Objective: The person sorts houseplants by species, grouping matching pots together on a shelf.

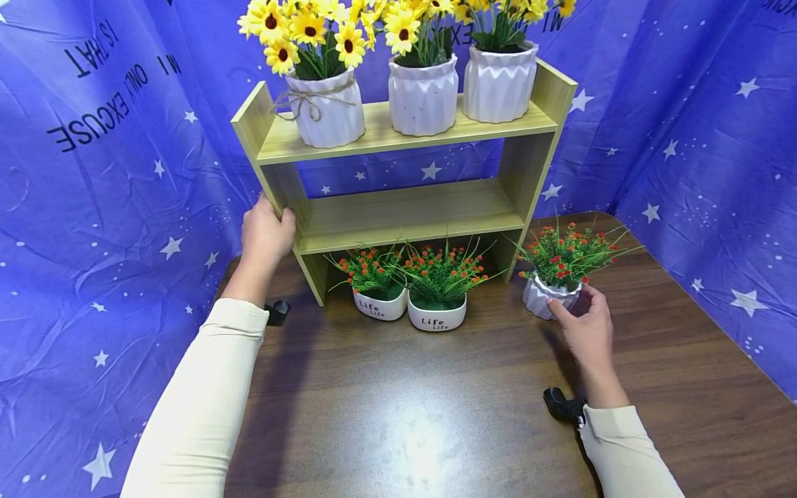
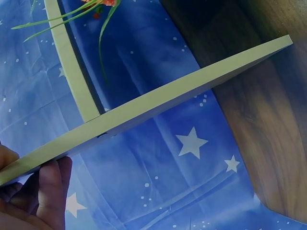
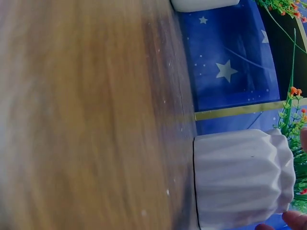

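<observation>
In the head view my left hand (image 1: 266, 234) grips the left side panel of a light wooden shelf (image 1: 411, 209). The left wrist view shows the thumb and fingers (image 2: 49, 189) on either side of that panel's edge (image 2: 158, 92). My right hand (image 1: 590, 333) holds a white ridged flowerpot (image 1: 539, 296) by its rim, with the thumb at the front. Red flowers and green blades grow from this pot, which stands upright on the table just right of the shelf. In the right wrist view the flowerpot (image 3: 240, 179) shows closely, and only some fingertips (image 3: 295, 219) appear.
Three white pots with yellow flowers (image 1: 423, 97) stand on the top board. Two white "Life" planters (image 1: 438, 318) with orange-red flowers sit under the lower board. Blue starry cloth (image 1: 124, 277) surrounds the brown table (image 1: 373, 387) at the back and sides.
</observation>
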